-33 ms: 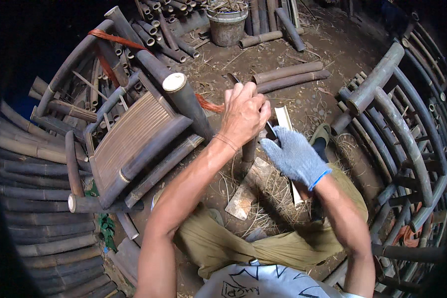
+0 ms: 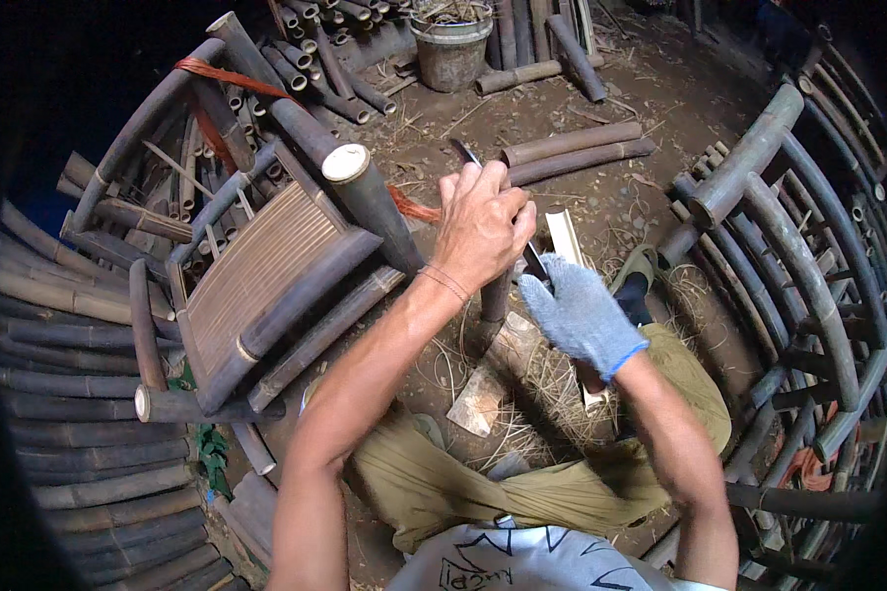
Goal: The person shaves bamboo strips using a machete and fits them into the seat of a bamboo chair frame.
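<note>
My bare left hand [image 2: 485,225] is closed at the top of an upright dark bamboo piece [image 2: 496,297], whose upper end it hides. The bamboo stands over a pale wooden block [image 2: 478,396] on the ground between my legs. Just to the right, my right hand [image 2: 586,313], in a grey knitted glove with a blue cuff, is closed around a long knife [image 2: 535,262]. Its dark blade runs under my left hand, and the tip shows beyond my knuckles. Most of the knife's handle is hidden by the glove.
A bamboo chair [image 2: 266,286] with a slatted seat stands at left, and a bamboo frame [image 2: 798,256] at right. Beyond my hands lie two bamboo lengths [image 2: 577,153] and a bucket [image 2: 451,49]. A split bamboo strip [image 2: 565,236] and shavings [image 2: 552,399] lie close by.
My gloved right hand has shifted very slightly toward me and left. The knife blade has tilted a little, and more of its tip catches light. My left hand stays nearly still.
</note>
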Tool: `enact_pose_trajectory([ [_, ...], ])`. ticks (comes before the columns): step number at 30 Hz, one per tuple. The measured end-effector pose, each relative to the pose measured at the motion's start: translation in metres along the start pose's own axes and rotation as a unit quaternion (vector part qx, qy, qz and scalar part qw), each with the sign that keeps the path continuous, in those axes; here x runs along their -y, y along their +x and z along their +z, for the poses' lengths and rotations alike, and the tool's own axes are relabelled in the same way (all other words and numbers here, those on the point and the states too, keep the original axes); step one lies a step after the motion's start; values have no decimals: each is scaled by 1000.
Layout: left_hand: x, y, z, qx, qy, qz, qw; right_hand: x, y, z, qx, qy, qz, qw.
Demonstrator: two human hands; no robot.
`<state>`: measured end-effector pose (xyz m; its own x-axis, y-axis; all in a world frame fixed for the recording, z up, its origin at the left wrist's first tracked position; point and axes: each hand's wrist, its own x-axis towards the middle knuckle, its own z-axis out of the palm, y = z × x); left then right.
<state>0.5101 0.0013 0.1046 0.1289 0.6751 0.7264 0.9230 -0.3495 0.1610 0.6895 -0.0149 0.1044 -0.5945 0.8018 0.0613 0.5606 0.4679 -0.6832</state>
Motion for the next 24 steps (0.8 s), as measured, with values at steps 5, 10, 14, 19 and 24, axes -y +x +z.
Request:
enact_pose_trajectory([
  [5, -20, 3, -4, 77, 23, 18, 997, -93, 13, 74, 22, -78, 53, 995],
  [10, -12, -10, -1, 21, 80, 18, 996, -42, -11, 47, 82, 32, 63, 994],
  [14, -26, 20, -39, -14, 51, 44, 998, -30, -34, 21, 96, 96, 22, 991],
  [19, -16, 4, -25, 1, 5, 7, 1000, -32, -45, 32, 87, 52, 54, 993],
  [24, -11, 11, -13, 7, 11, -30, 999, -49, -40, 50, 18, -42, 30, 998],
])
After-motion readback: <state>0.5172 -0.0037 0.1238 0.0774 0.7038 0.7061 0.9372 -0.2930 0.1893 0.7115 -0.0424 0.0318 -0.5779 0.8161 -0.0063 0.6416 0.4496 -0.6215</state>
